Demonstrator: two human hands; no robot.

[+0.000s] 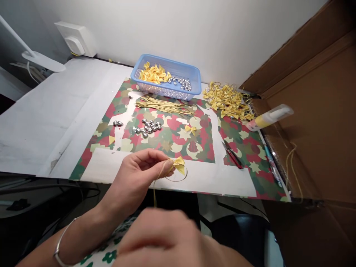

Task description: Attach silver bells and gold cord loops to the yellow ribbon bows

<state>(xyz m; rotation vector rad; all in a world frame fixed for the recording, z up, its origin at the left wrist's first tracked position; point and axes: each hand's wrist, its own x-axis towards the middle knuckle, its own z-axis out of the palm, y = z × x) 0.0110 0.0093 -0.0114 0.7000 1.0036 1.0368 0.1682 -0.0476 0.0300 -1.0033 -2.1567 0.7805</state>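
Note:
My left hand [147, 167] pinches a small yellow ribbon bow [179, 164] between thumb and fingertips, just above the front edge of the table. Thin yellow cord [155, 193] curls in a loop beside the bow, and one end runs straight down to my right hand [164, 237]. That hand is blurred and close to the camera, curled with its knuckles up; the cord vanishes behind it, and its fingertips are hidden. Another yellow bow [190, 129] lies on the patterned board [205, 148]. Silver bells [148, 127] sit in a loose group beyond my left hand.
A blue basket [167, 59] at the back holds yellow bows and silver bells. Before it lie cut cords [164, 105]. Right of it are a pile of corded bows [228, 100], a glue bottle [269, 118] and red-handled scissors [233, 155]. Cardboard [314, 92] walls the right side.

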